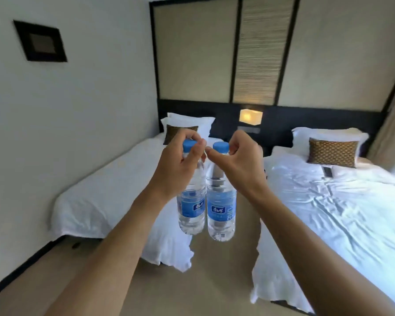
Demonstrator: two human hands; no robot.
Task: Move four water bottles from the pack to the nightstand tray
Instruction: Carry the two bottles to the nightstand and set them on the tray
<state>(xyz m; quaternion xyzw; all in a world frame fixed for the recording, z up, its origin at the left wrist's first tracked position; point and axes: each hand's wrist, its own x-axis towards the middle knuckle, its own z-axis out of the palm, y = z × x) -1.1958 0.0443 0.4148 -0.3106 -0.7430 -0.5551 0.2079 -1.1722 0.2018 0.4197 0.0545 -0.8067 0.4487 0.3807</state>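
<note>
1. The left hand (180, 160) is closed around the neck of the left bottle (191, 201), just under its blue cap; the right hand (235, 156) pinches the neck of the right bottle (221, 206) the same way. Both bottles hang upright in the air, almost touching.
2. Slip risk: each bottle hangs from a fingertip grip at the neck, so a swing or a knock between them could loosen one onto the floor (214, 281) below the hands.
3. Neither the pack nor the tray is in view; the nightstand, judging by the lamp (250, 116) beyond the hands, lies ahead.
4. Room: an open aisle runs forward between the left bed (114, 197) and the right bed (340, 213), whose edges flank each forearm.
</note>
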